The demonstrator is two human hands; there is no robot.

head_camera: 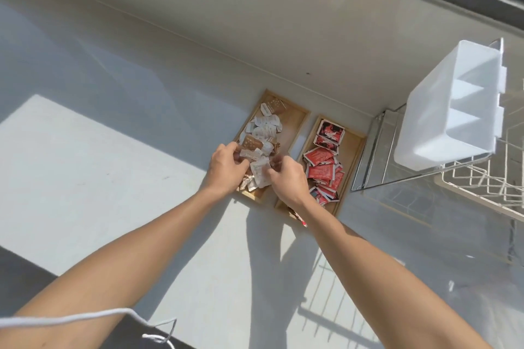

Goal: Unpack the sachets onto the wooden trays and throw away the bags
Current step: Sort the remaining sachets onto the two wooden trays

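A smooth pale counter (113, 178) carries a bright rectangle of sunlight on its left part. Toward the middle, two shallow rectangular wooden trays lie side by side, nearly touching, long axes running from near-left to far-right toward the wall. The left tray (297, 117) holds a loose heap of small flat white sachets (265, 127), glossy and crinkled, with a few brown ones among them. The left hand (225, 168) curls its fingers around sachets at the near end of this heap; the right hand (286, 176), just beside it, pinches a white sachet there too. The right tray (355, 147) holds flat square red sachets (321, 170), overlapping in a row along its length. Farther right, a translucent white plastic bin (442, 110) with inner dividers sits tilted on a wire rack (482, 181).
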